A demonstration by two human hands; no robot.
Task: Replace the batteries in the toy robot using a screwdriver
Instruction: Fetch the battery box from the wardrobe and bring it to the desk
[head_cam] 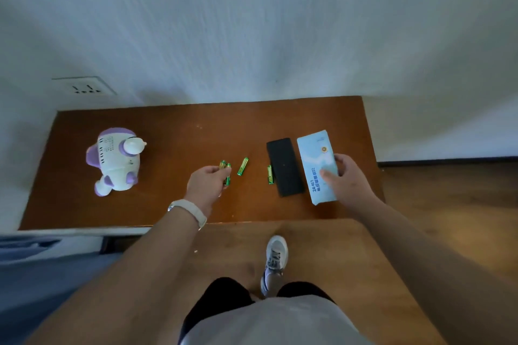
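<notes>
Our left hand (206,183) is closed on two green batteries (226,173) near the table (168,204) front; our right hand (346,176) grips a pale blue packet (314,157) w/ fingers curled round its edge. Btwn them lie two loose batteries (242,166) & a black case (284,166). Toy robot (116,161) lies on its front, well left of both hands.

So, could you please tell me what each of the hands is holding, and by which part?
Left hand: two green batteries, pinched at their near ends. Right hand: light blue box, gripped at its right edge.
</notes>
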